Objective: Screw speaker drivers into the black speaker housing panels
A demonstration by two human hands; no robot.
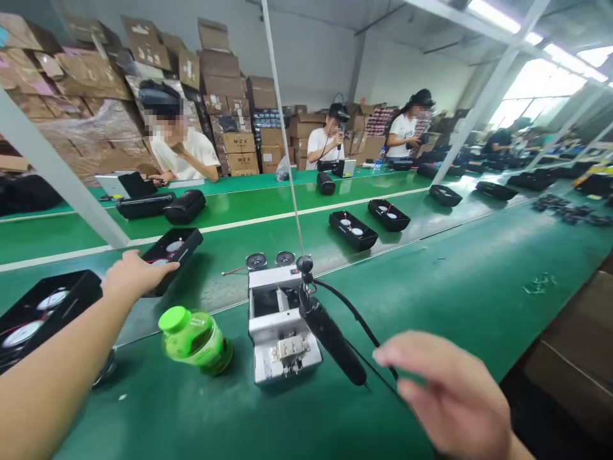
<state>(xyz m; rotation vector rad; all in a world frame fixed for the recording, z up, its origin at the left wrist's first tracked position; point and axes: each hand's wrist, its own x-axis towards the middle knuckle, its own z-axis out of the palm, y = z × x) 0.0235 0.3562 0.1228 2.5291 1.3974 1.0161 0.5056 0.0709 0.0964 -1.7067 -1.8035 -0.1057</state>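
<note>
My left hand (136, 273) grips the near edge of a black speaker housing (184, 246) on the belt, its thumb lying across the side. Two round speakers with red wires show inside that housing. My right hand (445, 390) is raised at the lower right, slightly blurred, fingers apart and holding nothing. Between the hands stands a silver metal fixture (275, 326). A black electric screwdriver (335, 345) hangs beside it on a cord, left of my right hand. Two small loose speakers (256, 260) sit behind the fixture.
A green-capped bottle (196, 338) stands left of the fixture. Another black housing (71, 297) lies at the far left. More housings (353, 230) rest along the green belt (249, 204). People sit across it, before stacked cartons (239, 144). White posts (67, 172) rise from the line.
</note>
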